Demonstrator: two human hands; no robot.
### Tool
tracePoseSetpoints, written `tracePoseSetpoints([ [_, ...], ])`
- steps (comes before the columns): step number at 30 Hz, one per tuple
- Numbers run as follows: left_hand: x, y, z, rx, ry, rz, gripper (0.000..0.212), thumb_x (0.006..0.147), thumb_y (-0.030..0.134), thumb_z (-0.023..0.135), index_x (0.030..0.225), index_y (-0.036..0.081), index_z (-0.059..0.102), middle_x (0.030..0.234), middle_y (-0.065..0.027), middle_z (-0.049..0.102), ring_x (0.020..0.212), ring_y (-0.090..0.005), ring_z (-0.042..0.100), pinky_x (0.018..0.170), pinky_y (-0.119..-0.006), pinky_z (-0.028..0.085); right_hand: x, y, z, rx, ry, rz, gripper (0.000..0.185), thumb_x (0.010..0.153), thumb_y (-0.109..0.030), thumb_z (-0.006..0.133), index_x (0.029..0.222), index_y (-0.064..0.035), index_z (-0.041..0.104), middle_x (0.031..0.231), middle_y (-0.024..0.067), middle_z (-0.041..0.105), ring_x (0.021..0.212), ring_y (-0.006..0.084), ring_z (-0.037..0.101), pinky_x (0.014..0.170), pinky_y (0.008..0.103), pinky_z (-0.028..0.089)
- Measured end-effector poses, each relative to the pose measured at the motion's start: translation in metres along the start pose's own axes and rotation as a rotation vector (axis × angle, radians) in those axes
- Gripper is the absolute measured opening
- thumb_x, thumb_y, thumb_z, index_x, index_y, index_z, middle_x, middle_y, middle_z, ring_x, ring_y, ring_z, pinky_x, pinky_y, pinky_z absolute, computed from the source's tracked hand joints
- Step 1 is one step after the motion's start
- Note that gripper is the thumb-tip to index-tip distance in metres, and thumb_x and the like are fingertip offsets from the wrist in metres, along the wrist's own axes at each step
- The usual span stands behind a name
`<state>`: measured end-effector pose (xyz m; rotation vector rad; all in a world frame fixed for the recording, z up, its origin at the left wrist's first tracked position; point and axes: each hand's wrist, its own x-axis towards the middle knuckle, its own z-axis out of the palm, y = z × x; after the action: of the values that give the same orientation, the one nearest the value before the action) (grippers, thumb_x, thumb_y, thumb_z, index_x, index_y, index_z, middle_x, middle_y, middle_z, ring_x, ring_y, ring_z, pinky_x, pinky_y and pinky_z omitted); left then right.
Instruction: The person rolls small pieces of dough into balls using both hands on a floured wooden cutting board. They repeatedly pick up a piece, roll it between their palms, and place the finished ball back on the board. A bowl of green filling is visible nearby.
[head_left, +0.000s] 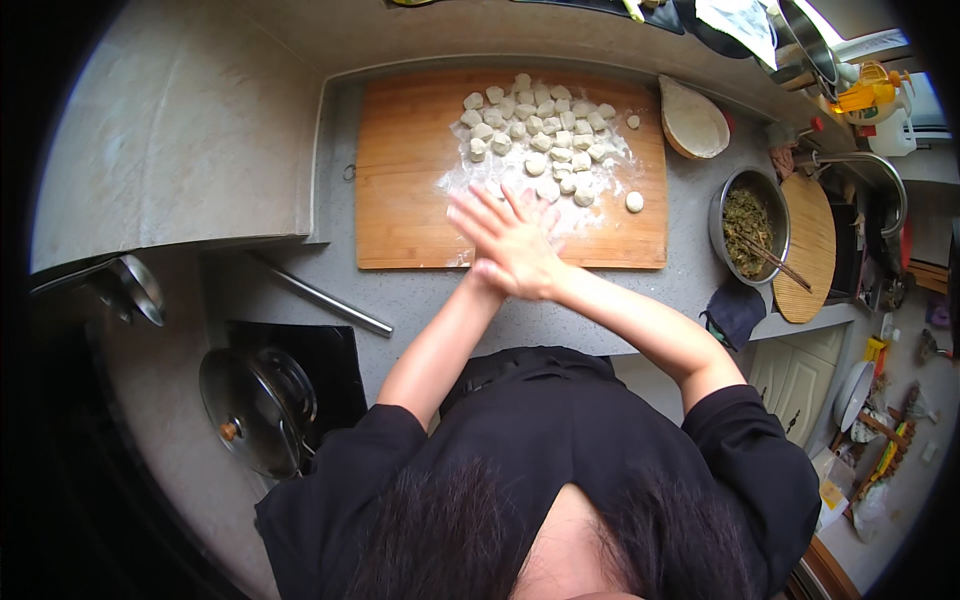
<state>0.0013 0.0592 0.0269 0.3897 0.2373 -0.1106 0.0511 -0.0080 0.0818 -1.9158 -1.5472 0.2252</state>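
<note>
Over the front part of a floured wooden board (405, 172), my two hands lie crossed, one on top of the other. My right hand (517, 259) is uppermost, back upward, fingers spread and blurred toward the far left. Beneath it, my left hand (551, 216) shows only some fingertips pointing to the far right. The palms are hidden, so I cannot tell whether anything sits between them. Just beyond my fingers, many small dough pieces (541, 142) are scattered in loose white flour (465, 178). One rounder dough piece (634, 202) lies apart at the right.
A gourd-shaped scoop (684, 148) holding flour stands right of the board. Nearby are a metal bowl (785, 217) of chopped filling with chopsticks (784, 266), a round bamboo mat (806, 225) and dark cloth (735, 311). At left lie a metal tube (330, 300) and a lidded pan (255, 412).
</note>
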Motion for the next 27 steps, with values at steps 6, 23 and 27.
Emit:
tracePoseSetpoints([
  [6,0.053,0.034,-0.011,-0.129,0.217,0.207,0.067,0.096,0.057,0.027,0.149,0.016,0.020,0.156,-0.0083,0.011,0.142,-0.0240,0.016,0.115,-0.043,0.016,0.023,0.080,0.030,0.143,0.504,0.500,0.042,0.089,-0.024,0.049,0.125,-0.0016,0.049,0.122,0.0188,0.053,0.116,0.0364,0.045,0.099,0.0444,0.034],
  [23,0.011,0.046,-0.040,-0.158,0.577,0.269,0.057,0.095,0.043,0.040,0.135,0.003,0.040,0.144,-0.0141,0.032,0.129,-0.0270,0.038,0.108,-0.043,0.031,0.038,0.101,0.033,0.115,0.459,0.498,0.026,0.076,-0.006,0.063,0.101,0.0020,0.059,0.099,0.0162,0.057,0.094,0.0304,0.055,0.083,0.0397,0.045],
  [27,0.002,0.053,-0.010,-0.208,0.493,0.217,0.071,0.092,0.052,0.044,0.141,0.001,0.029,0.149,-0.0162,0.026,0.132,-0.0300,0.037,0.112,-0.045,0.028,-0.004,0.011,0.025,0.579,0.159,0.423,0.052,0.085,-0.014,0.054,0.133,0.0029,0.042,0.130,0.0253,0.050,0.123,0.0342,0.048,0.102,0.0382,0.038],
])
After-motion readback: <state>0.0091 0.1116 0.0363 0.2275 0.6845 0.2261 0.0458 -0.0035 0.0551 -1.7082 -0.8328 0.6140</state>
